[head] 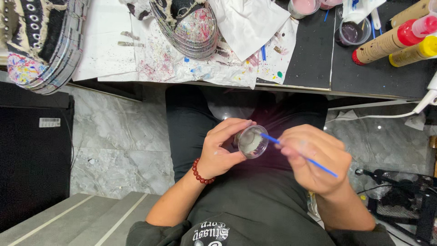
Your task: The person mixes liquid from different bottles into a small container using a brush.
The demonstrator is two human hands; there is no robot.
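Head view: the person sits with both hands over the lap, below the edge of the surface [314,59]. The left hand [223,148] wraps a small clear cup [252,141], fingers [230,127] curled round its wall and closed on it, so that the mouth tilts toward the right hand. A pale, off-white paint lies inside the cup. The right hand [316,157] pinches a thin blue brush [296,152], its fingers closed on the shaft in a pen-like grip; the brush tip rests inside the cup, at or just in the paint. A string of red beads [200,173] circles the left wrist.

Up on the surface, a black high-top shoe [38,41] at the left edge shows many-coloured spatter on its toe and sole band, and a second shoe [191,25] near the middle bears like spatter on its toe cap. Both rest on white paper [150,59] flecked with paint. To the right stand further clear cups [350,32] of pink and dark paint and a few lying paint bottles [391,43] with red and yellow caps.

As a judgement, the decorating looks well under way: both shoes already carry colour, while the brush is at the loading or mixing stage, with the pale paint not yet brought to either shoe. How much of the design remains cannot be told.
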